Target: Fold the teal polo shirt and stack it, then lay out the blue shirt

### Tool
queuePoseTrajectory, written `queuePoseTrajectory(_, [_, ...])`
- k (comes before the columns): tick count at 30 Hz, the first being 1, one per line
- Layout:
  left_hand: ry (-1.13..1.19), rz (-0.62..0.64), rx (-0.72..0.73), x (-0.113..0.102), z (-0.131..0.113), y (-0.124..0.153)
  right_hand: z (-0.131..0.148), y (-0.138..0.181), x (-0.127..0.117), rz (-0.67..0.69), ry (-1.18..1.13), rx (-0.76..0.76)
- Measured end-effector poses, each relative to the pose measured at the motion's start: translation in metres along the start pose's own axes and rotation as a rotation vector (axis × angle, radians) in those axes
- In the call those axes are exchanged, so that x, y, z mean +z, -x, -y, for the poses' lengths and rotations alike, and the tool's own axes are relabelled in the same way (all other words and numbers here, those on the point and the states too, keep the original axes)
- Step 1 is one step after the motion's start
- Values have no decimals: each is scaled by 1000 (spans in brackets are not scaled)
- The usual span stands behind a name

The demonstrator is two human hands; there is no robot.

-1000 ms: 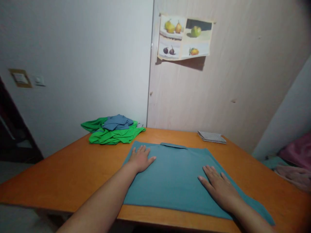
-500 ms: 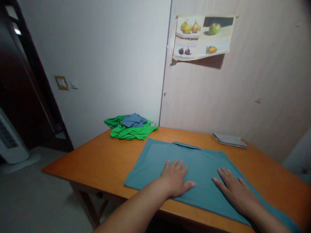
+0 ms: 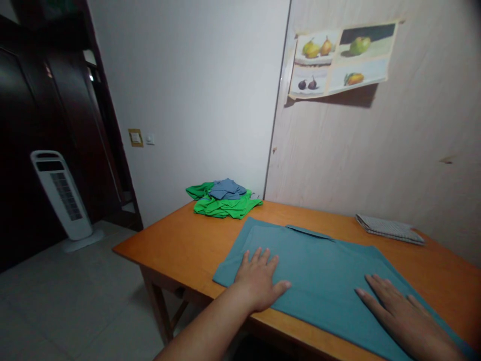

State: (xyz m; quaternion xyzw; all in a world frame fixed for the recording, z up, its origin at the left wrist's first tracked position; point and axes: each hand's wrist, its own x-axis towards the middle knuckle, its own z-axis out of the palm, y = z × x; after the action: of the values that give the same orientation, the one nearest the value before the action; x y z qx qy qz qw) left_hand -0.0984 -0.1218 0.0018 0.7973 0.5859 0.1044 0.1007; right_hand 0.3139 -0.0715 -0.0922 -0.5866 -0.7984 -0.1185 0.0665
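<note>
A teal shirt (image 3: 319, 271) lies spread flat on the wooden table, with what looks like its collar along the far edge. My left hand (image 3: 258, 278) rests palm down on the cloth's left part, fingers spread. On the right part, close to the slanting right edge, my right hand (image 3: 402, 311) also lies flat with its fingers stretched out. Neither hand grips the fabric. The near right corner of the shirt runs out of view under my right forearm.
At the table's (image 3: 169, 245) back left is a crumpled pile of green clothes (image 3: 229, 204) with a blue-grey cloth (image 3: 227, 189) on top. A folded checked cloth (image 3: 391, 228) lies at the back right. A white tower fan (image 3: 65, 195) stands on the floor; fruit pictures (image 3: 341, 60) hang on the wall.
The camera has turned left, showing more of the fan and door. My left hand has slid left across the shirt; my right hand stays in about the same place on it.
</note>
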Motion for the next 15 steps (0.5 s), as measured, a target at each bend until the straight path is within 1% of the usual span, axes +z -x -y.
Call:
queuePoseTrajectory(4, [-28,-34,-43,-1,17,9,16,-3,-16,43,-50,99])
queuePoseTrajectory(6, [-50,-39,-64,-3,25,13,19,-2,-20,61,-62,124])
queuePoseTrajectory(12, [-96,-27,-105,-8,39,22,7,7,-19,83,-85,171])
queuePoseTrajectory(15, [-105,-24,-111,-10,41,23,2,11,-22,102,-111,245])
